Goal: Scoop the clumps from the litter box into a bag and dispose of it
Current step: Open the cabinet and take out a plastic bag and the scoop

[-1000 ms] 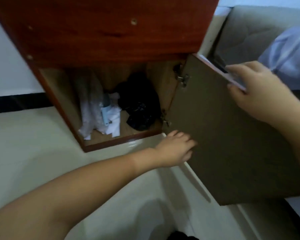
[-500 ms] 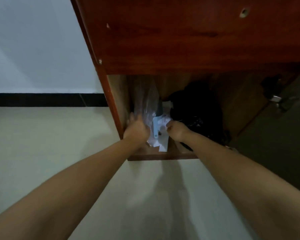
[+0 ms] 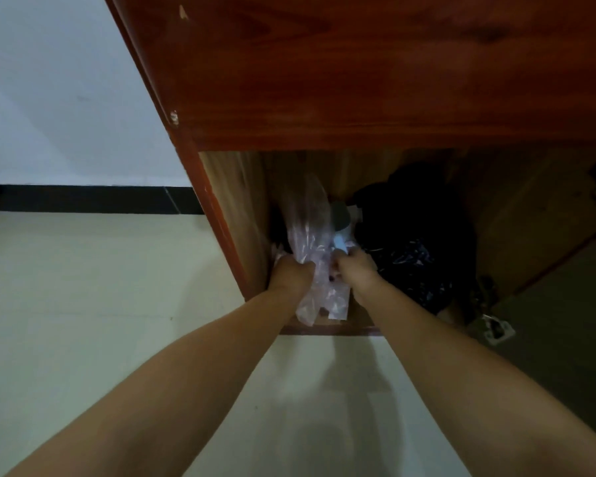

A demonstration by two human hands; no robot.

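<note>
Progress stands at the very start, by my reading: no litter box, scoop or clumps appear anywhere in view, so scooping, bagging and disposal all remain to be done.

I have both arms reaching into the open lower compartment of a reddish-brown wooden cabinet (image 3: 375, 80) that stands on a pale tiled floor (image 3: 83, 304). My left hand (image 3: 291, 273) is closed in a fist around the lower part of a crumpled translucent plastic bag (image 3: 307, 218), which rises along the left inner wall of the compartment and hangs down past the front edge of the shelf. My right hand (image 3: 353, 268) is curled just beside it, fingers closed on the same bundle of plastic near a small pale-blue item (image 3: 340, 242); whether it pinches the bag alone or the blue item as well, I cannot tell.

To the right inside the compartment lies a heap of black plastic bags (image 3: 417, 242), touching the pale bundle. A metal hinge (image 3: 494, 330) shows at the lower right, with the dull inner face of the open cabinet door (image 3: 572, 321) beyond it.

Judgement: the step in hand is fetching a bag. The bag is gripped but not yet clear of the cabinet.
</note>
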